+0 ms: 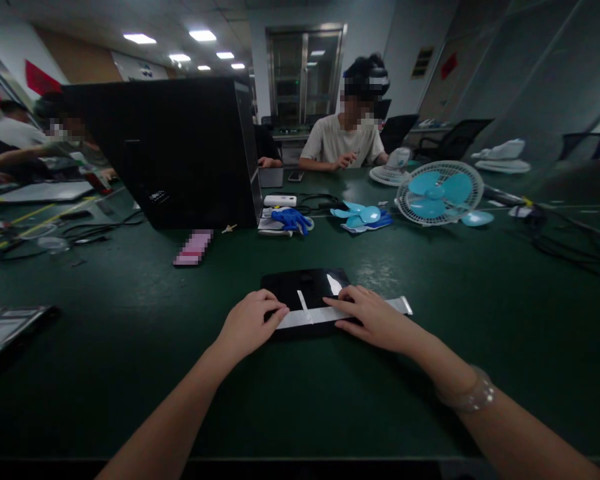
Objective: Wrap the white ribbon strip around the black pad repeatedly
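Black panel (317, 297): flat, glossy, lying on the table in front of the person, a bright patch near its upper right corner.
Long strip (325, 314): whitish, across the panel and past its right edge; a short strip (303, 301) meets it.
Hands: apart; left hand (250, 320) at the long strip's left end, pinching or not I cannot tell; right hand (375, 317) spread over panel and strip.
Table (180, 307): dark green.
Room: ceiling lights (203, 35) lit.
Fan cage (475, 179): white, around blue blades (424, 181).

Black case (175, 153), gloves (291, 220), blue-bladed fan (436, 192).
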`<control>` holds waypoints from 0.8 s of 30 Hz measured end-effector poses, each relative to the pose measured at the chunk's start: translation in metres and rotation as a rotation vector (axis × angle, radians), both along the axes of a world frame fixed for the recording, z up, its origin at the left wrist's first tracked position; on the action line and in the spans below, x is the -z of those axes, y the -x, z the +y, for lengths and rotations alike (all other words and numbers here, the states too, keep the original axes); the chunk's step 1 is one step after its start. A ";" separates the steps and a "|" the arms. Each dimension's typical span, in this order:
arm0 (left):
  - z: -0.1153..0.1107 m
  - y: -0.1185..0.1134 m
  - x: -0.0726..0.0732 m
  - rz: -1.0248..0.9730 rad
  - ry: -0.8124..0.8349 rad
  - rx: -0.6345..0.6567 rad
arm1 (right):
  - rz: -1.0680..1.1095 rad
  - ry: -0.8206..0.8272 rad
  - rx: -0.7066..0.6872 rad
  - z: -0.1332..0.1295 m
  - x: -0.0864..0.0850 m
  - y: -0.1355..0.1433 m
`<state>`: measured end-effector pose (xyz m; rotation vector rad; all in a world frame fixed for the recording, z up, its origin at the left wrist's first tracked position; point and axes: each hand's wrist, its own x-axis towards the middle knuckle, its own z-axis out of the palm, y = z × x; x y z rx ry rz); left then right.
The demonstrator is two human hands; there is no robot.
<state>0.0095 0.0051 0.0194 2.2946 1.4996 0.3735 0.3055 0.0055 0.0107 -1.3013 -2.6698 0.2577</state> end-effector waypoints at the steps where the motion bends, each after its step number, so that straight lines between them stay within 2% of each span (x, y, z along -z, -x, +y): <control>1: 0.000 0.000 -0.001 -0.008 -0.022 -0.010 | 0.002 -0.015 0.006 -0.001 -0.001 0.001; 3: -0.001 -0.001 -0.004 -0.017 -0.053 -0.009 | 0.010 -0.043 -0.002 -0.004 -0.003 0.006; 7: -0.003 -0.001 -0.006 -0.018 -0.049 0.017 | -0.001 -0.057 -0.102 -0.012 -0.007 0.023; 11: 0.000 0.002 -0.003 -0.086 -0.081 -0.041 | -0.042 -0.044 -0.136 -0.016 -0.008 0.034; 17: 0.006 0.008 -0.001 -0.274 -0.138 -0.149 | -0.023 0.047 -0.063 -0.008 -0.001 0.022; 24: 0.010 0.013 0.004 -0.375 -0.167 -0.167 | -0.115 0.079 0.019 0.002 0.006 0.014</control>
